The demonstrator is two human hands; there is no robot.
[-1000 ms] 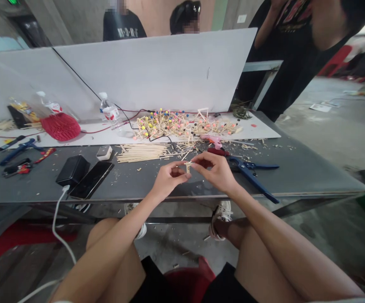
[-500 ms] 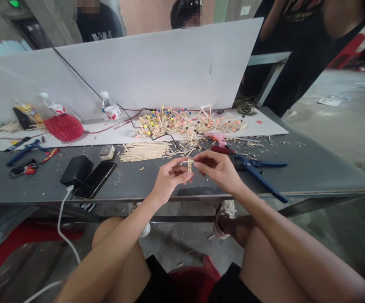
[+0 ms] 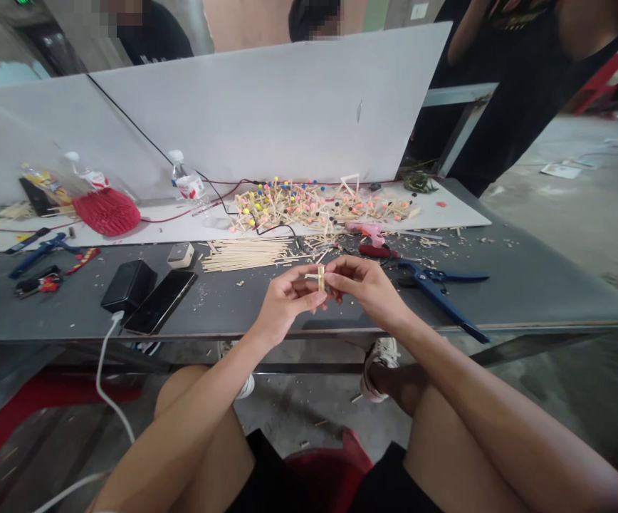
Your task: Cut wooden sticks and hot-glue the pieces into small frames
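Two curled hands (image 3: 283,303) (image 3: 369,285), right grip unclear.

White partition (image 3: 266,114), grey floor (image 3: 581,206)

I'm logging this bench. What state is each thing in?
left hand: closed on small wooden piece
right hand: at the piece, grip unclear
small wooden piece: upright
phone: screen dark
white cable: plugged into black block
bottles: capped
blue tool by right hand: handles spread
bare sticks: roughly parallel
ball-tipped sticks: heaped

A head-worn camera looks forward and down over the nearby hands (image 3: 283,301) and table (image 3: 544,288).
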